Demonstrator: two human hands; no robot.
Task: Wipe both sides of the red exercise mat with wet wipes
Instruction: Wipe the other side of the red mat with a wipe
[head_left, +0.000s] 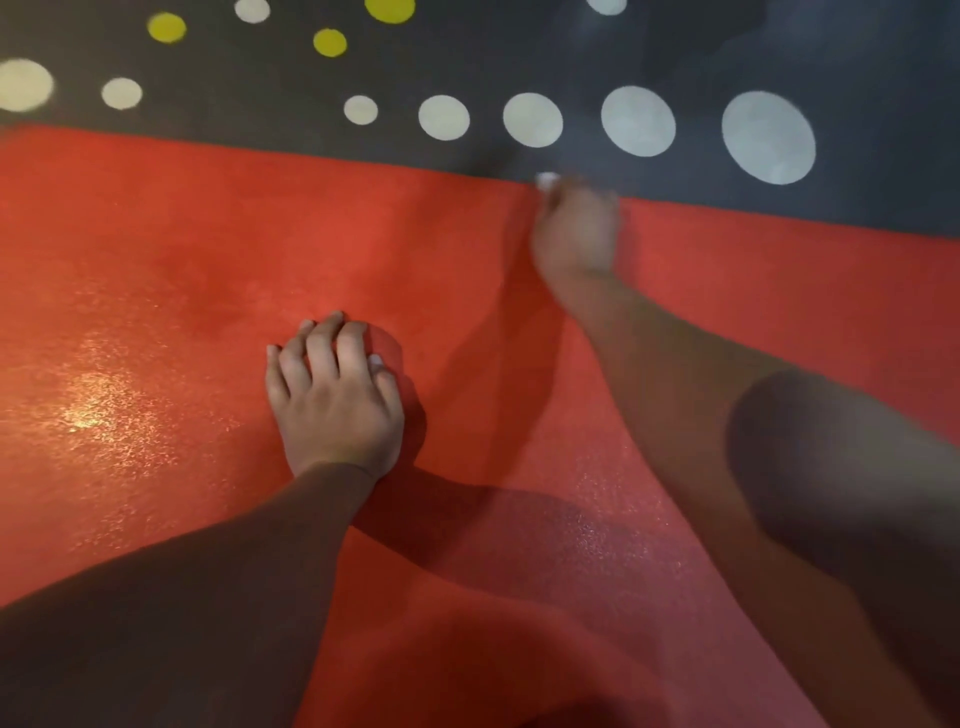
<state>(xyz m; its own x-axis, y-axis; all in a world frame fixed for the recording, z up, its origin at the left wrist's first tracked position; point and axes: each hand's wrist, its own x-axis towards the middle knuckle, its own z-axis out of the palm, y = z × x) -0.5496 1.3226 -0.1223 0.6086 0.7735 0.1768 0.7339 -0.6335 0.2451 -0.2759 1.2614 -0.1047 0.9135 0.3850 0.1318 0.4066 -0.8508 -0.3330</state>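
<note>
The red exercise mat (182, 249) lies flat and fills most of the view, with a wet shine at its left. My left hand (332, 400) rests on the mat near the middle, fingers bent and spread. My right hand (574, 234) is blurred at the mat's far edge. It holds a white wet wipe (546, 180), of which only a small bit shows past the fingers.
Beyond the mat's far edge lies a dark grey carpet (857, 62) with white and yellow dots. My forearms cross the lower part of the view and cast shadows on the mat.
</note>
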